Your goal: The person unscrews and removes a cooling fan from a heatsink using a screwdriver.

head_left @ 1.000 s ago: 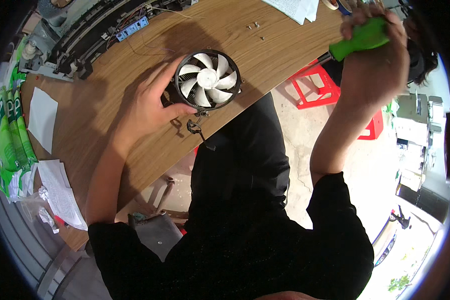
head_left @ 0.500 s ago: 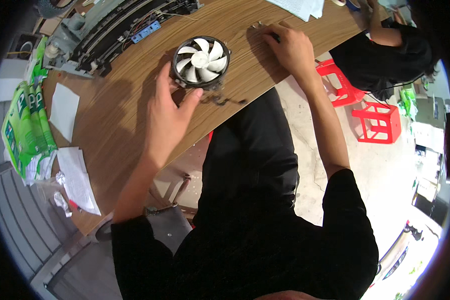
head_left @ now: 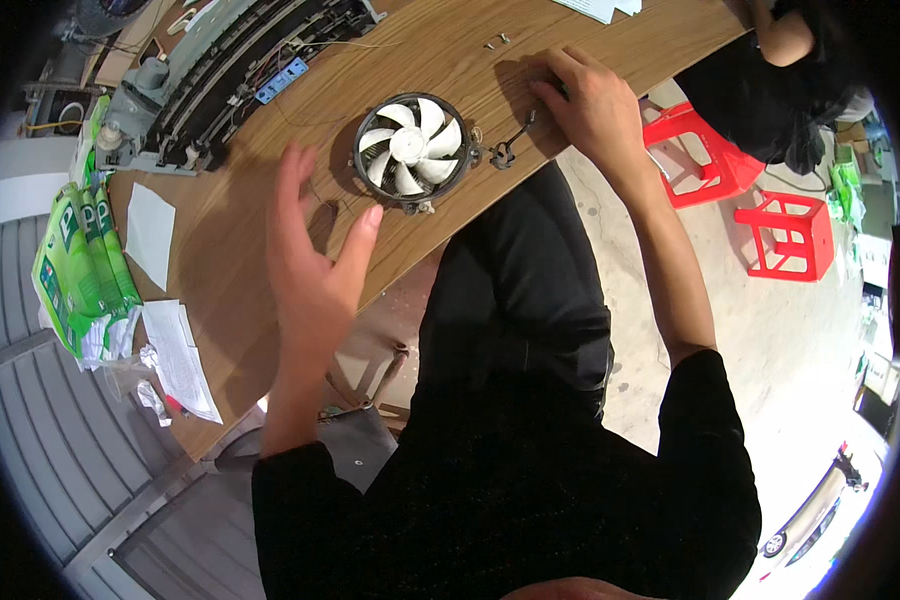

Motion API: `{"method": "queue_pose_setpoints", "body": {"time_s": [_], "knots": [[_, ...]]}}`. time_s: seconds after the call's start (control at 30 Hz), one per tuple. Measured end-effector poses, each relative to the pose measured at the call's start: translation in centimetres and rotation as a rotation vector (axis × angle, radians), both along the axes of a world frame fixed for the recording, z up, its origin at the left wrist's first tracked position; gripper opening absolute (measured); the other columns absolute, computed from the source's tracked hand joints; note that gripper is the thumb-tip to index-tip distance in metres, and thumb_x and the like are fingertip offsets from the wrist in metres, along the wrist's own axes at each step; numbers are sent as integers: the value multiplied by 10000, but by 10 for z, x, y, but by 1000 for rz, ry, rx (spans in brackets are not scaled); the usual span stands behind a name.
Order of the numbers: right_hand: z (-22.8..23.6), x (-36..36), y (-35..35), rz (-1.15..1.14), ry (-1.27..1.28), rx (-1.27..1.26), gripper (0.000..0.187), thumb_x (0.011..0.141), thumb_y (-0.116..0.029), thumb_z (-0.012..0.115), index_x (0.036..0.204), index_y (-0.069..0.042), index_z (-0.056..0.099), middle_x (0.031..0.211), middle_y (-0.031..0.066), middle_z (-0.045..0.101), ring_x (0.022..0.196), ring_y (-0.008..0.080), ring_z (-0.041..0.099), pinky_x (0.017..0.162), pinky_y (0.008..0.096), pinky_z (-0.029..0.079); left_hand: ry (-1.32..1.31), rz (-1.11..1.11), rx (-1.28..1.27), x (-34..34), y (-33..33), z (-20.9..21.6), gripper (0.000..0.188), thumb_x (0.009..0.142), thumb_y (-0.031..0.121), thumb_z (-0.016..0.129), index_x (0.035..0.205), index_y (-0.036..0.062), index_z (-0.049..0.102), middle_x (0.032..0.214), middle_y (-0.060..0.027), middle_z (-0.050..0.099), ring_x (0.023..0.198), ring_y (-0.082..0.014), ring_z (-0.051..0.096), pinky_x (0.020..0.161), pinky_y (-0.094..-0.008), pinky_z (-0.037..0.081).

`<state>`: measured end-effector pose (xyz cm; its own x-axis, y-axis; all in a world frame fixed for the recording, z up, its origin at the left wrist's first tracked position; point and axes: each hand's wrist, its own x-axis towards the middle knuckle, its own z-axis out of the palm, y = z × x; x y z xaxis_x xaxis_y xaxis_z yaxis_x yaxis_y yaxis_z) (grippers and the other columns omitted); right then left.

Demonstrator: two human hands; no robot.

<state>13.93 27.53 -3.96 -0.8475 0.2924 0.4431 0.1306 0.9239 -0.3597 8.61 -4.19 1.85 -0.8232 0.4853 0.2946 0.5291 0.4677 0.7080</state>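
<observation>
A round cooling fan (head_left: 408, 147) with white blades and a black frame lies face up on the wooden table. Its dark cable (head_left: 505, 152) is bunched at the right side, towards my right hand. My left hand (head_left: 315, 260) hovers left of the fan, thumb and fingers spread, apart from the frame. By the table's near edge, my right hand (head_left: 590, 105) rests with loosely bent fingers, a gap showing between thumb and forefinger and nothing seen in it. Beyond its fingertips lie two small screws (head_left: 497, 41).
An opened printer-like mechanism (head_left: 220, 85) takes up the table's far left. Green packages (head_left: 85, 260) and white papers (head_left: 180, 360) lie along the left edge. Right of the table stand red plastic stools (head_left: 790, 235), near a person in black (head_left: 760, 100).
My left hand has let go of the fan and drawn back to the left. The fan now lies flat. My right hand has moved away from the small screws.
</observation>
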Motion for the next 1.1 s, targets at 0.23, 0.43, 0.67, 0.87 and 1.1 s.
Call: {"method": "queue_pose_setpoints", "body": {"time_s": [0.23, 0.43, 0.67, 0.87, 1.1], "knots": [[3, -5, -1, -5, -79, 37, 181, 932, -213, 656, 1091, -152, 719, 967, 83, 672, 889, 347, 693, 755, 463, 568, 236, -685, -179, -77, 34, 14, 975, 657, 201, 921, 1522, 93, 484, 1591, -144, 445, 1462, -351, 429, 1193, -440, 376], [4, -2, -1, 94, -48, 84, 191, 928, -234, 677, 1097, -155, 718, 956, 63, 662, 891, 327, 693, 742, 449, 570, 84, -840, -251, -94, 33, -13, 998, 579, 166, 942, 1495, 156, 548, 1663, -135, 338, 1498, -356, 382, 1198, -465, 383], [3, 3, -4, 1, -93, 66, 173, 942, -250, 686, 1070, -142, 729, 954, 65, 699, 881, 323, 706, 739, 429, 567, 111, -870, -83, -97, 36, -26, 941, 532, 139, 950, 1413, 243, 635, 1636, -110, 382, 1472, -342, 414, 1182, -463, 415], [34, 36, -42, -149, 116, -475, 149, 913, -128, 782, 991, -9, 735, 889, 88, 754, 816, 134, 712, 744, 274, 543, 168, -868, -78, -98, 33, -32, 923, 514, 139, 951, 1384, 240, 659, 1626, -125, 407, 1453, -355, 444, 1158, -459, 440], [52, 56, -98, 31, 19, -1004, 149, 895, -54, 802, 1030, -13, 754, 992, 51, 755, 957, 117, 681, 872, 256, 520, 184, -861, -87, -98, 31, -32, 869, 555, 150, 937, 1378, 233, 669, 1623, -114, 412, 1451, -351, 444, 1157, -464, 439]]}}
